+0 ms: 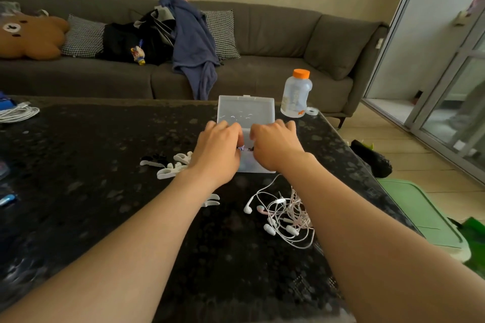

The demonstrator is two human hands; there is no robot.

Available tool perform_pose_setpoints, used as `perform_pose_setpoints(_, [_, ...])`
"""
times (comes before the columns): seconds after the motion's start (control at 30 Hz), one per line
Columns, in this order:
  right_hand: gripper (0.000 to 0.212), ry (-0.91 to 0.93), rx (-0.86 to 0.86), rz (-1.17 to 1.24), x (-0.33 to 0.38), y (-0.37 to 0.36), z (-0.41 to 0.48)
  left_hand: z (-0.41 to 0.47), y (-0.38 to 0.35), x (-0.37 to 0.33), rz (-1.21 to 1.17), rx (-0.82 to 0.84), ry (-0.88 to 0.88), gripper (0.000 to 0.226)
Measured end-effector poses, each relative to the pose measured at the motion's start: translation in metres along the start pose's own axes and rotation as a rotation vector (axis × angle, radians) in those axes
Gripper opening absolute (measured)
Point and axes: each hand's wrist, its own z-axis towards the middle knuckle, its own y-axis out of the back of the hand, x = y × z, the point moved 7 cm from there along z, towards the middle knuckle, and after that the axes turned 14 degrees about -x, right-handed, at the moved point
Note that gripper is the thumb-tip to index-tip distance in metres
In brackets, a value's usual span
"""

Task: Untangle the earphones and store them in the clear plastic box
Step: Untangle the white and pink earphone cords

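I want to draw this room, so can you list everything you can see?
clear plastic box: one, see-through, lid open, far side of table
earphones: one tangled pile, white and pink, on the table by the right forearm
small plastic pieces: several, white and black, left of the box
bottle: one, pale, orange cap, table's far right corner
coiled cable: one, white, table's left edge
table: one, dark speckled
sofa: one, grey, behind the table
bear cushion: one, brown, sofa's left end
checked cushions: two, black-and-white, on the sofa
garment: one, blue, draped on the sofa
left grip: one, at the box, fingertips hidden
right grip: one, at the box, fingertips hidden
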Motion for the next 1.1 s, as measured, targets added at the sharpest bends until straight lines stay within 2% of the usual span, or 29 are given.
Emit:
perform_pose_setpoints(0.1, [0.023,-0.070,-0.029,0.074,-0.004,0.021,-0.016,-0.014,0.000,-0.012,-0.081,0.184,-0.017,0.015])
perform_pose_setpoints(0.2, [0.037,-0.158,0.115,0.107,-0.010,0.029,-0.039,-0.038,-0.010,-0.012,-0.023,0.489,0.000,0.019])
perform_pose_setpoints(0.3, [0.047,-0.144,0.221,0.059,-0.014,0.035,-0.057,-0.060,-0.011,-0.005,0.057,0.724,0.071,0.019])
perform_pose_setpoints(0.4, [0.038,-0.213,0.280,0.088,-0.023,0.035,-0.071,-0.074,-0.006,0.001,0.148,0.857,0.106,0.031])
perform_pose_setpoints(0.47, [0.029,-0.306,0.313,0.131,-0.031,0.024,-0.081,-0.076,-0.003,0.007,0.193,0.862,0.122,0.036])
perform_pose_setpoints(0.6, [0.028,-0.411,0.280,0.137,-0.044,0.012,-0.084,-0.074,0.002,0.015,0.252,0.799,0.126,0.034])
perform_pose_setpoints(0.67, [0.029,-0.414,0.257,0.145,-0.047,0.009,-0.080,-0.071,0.002,0.014,0.198,0.768,0.135,0.030])
perform_pose_setpoints(0.73, [0.030,-0.402,0.242,0.252,-0.045,0.006,-0.076,-0.067,0.000,0.007,0.105,0.733,0.130,0.032])
perform_pose_setpoints(0.87, [0.020,-0.290,0.256,0.489,-0.032,0.009,-0.070,-0.065,-0.008,-0.005,-0.081,0.703,0.160,0.080])
perform_pose_setpoints(0.93, [0.016,-0.280,0.219,0.613,-0.025,0.018,-0.066,-0.061,-0.007,-0.007,-0.178,0.682,0.207,0.090])
perform_pose_setpoints(1.1, [0.006,-0.365,0.116,0.867,-0.019,0.034,-0.065,-0.049,0.007,-0.004,-0.409,0.584,0.325,0.039])
